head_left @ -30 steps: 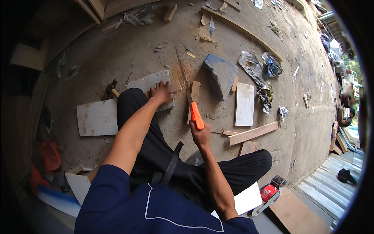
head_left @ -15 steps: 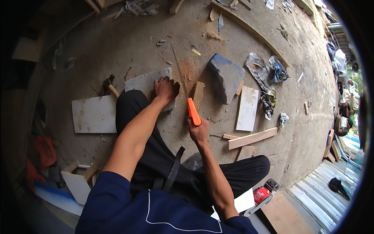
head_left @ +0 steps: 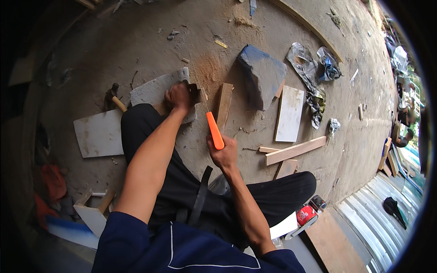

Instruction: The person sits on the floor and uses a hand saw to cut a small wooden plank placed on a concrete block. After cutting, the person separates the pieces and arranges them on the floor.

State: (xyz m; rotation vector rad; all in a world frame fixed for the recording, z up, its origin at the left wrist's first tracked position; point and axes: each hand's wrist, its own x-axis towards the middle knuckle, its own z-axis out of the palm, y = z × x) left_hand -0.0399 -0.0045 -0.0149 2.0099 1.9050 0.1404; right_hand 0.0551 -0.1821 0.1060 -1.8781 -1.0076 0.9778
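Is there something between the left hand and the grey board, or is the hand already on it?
Nothing visible stands between them. The left hand already presses on the grey board at its right end. The right hand grips the orange-handled saw just right of it, beside a wooden block.

We count one orange-handled saw (head_left: 214,129), one wooden-handled hammer (head_left: 114,98), one blue-grey stone slab (head_left: 261,75), two flat white boards (head_left: 290,113) (head_left: 99,134), and two red cans (head_left: 310,211).
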